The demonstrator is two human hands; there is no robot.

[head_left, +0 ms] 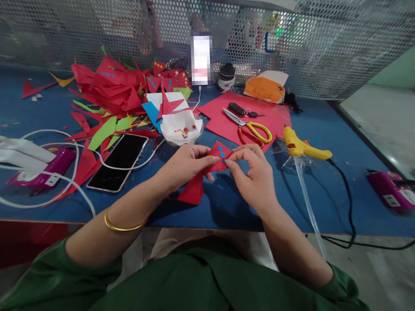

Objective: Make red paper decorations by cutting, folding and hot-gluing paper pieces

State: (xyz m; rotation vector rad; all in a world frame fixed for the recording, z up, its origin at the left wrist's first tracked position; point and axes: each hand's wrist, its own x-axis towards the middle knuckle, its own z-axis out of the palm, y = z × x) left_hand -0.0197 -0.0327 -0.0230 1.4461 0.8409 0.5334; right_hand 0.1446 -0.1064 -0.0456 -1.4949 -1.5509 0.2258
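Note:
My left hand (190, 164) pinches a folded red paper piece (214, 151) above the table's front part, thumb on top. Small blue squares (222, 154) sit in a row on the paper's face. At the paper's right edge, the thumb and forefinger of my right hand (252, 175) are pressed together at a tiny blue square (224, 161), partly hidden by the fingertips. A red paper flap (191, 191) hangs below my left hand. Just beyond the hands stands a clear plastic bowl (183, 137) lined with white paper, with small coloured bits in it.
Red and green paper pieces (113, 86) are heaped at the back left. A dark-screened phone (119, 162) and white cables lie left. Scissors (247, 124) and keys (240, 110) rest on red sheets (223, 123). A yellow glue gun (304, 145) stands right, its black cord trailing over the edge.

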